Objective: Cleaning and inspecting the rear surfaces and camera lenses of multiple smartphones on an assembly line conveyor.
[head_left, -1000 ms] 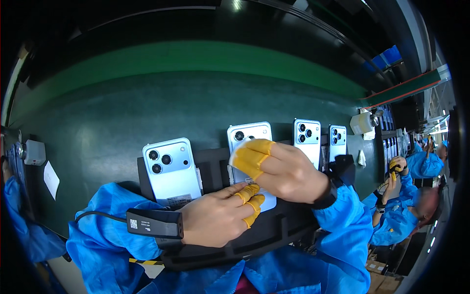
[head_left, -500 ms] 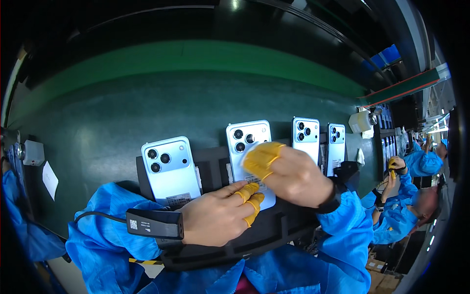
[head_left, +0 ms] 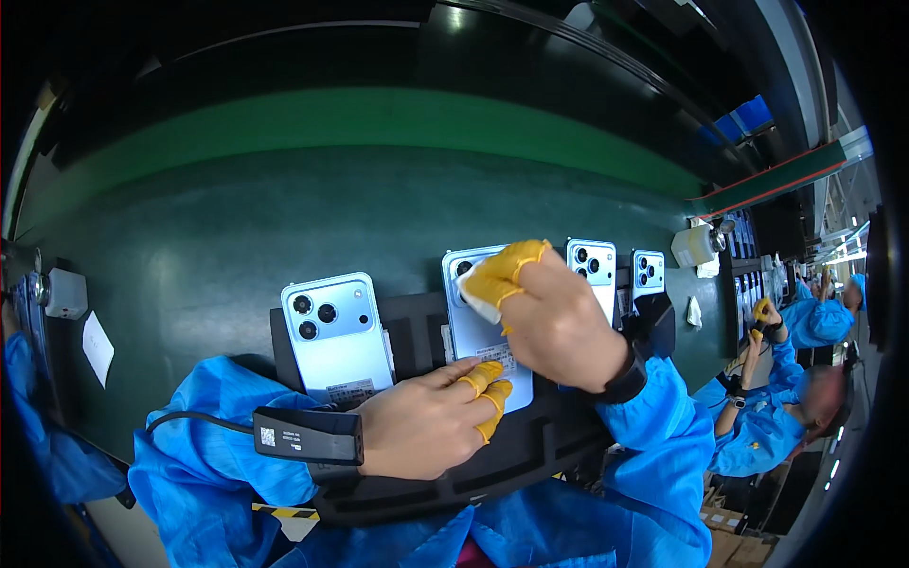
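Two-toned pale blue phones lie back up in a row on a black tray (head_left: 540, 440). My right hand (head_left: 559, 317), with yellow finger cots, is closed on a white wipe (head_left: 480, 295). It presses the wipe against the camera area of the second phone (head_left: 466, 331), partly hiding the lenses. My left hand (head_left: 426, 417) lies over that phone's lower end, its yellow-cotted fingers resting by the printed label. To the left is another phone (head_left: 333, 331), with its lenses in full view. Two more phones, the third (head_left: 594, 270) and the fourth (head_left: 649, 273), are partly hidden by my right arm.
A green work surface (head_left: 237, 208) runs behind the tray. At the right stand a white bottle (head_left: 694, 246) and a crumpled white wipe (head_left: 694, 312). A white paper (head_left: 97, 348) and a white container (head_left: 66, 293) are at the left. Co-workers (head_left: 757, 431) in blue sit at the right.
My right hand has moved up the phone with the wipe, from its middle toward the camera lenses. My left hand stays on the phone's lower end. The view has shifted slightly.
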The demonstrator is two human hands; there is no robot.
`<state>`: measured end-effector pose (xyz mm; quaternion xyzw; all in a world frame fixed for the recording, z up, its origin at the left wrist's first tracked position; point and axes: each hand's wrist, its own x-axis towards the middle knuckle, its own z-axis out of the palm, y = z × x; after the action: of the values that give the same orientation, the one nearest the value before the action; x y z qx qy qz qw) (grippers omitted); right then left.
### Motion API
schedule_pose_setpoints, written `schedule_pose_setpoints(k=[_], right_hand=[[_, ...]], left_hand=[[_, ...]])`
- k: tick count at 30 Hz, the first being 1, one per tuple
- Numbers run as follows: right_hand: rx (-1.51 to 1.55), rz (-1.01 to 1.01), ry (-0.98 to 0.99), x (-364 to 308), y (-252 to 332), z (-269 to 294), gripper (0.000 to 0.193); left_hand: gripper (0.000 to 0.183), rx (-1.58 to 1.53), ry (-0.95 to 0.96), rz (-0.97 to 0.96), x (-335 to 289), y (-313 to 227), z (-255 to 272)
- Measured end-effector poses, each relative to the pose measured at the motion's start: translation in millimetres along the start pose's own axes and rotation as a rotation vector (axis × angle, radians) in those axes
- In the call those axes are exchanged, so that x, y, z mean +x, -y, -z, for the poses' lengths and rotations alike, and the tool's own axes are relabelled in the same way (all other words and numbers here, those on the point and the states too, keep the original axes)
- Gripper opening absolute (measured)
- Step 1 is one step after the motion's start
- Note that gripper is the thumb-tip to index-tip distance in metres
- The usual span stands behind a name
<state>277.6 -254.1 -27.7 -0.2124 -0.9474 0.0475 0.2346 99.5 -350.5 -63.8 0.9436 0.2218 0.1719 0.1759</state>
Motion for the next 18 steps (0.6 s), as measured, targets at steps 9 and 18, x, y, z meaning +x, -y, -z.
schedule_pose_setpoints(k=[9, 18], right_hand=[[-0.14, -0.002, 0.075, 9, -5, 1, 0.012], [-0.214, -0.137, -0.028, -7, -16, 31, 0.017]], left_hand=[[0.038, -0.012, -0.033, -0.024, 1, 4, 0], [0.035, 0.018, -0.003, -0.005, 6, 0, 1]])
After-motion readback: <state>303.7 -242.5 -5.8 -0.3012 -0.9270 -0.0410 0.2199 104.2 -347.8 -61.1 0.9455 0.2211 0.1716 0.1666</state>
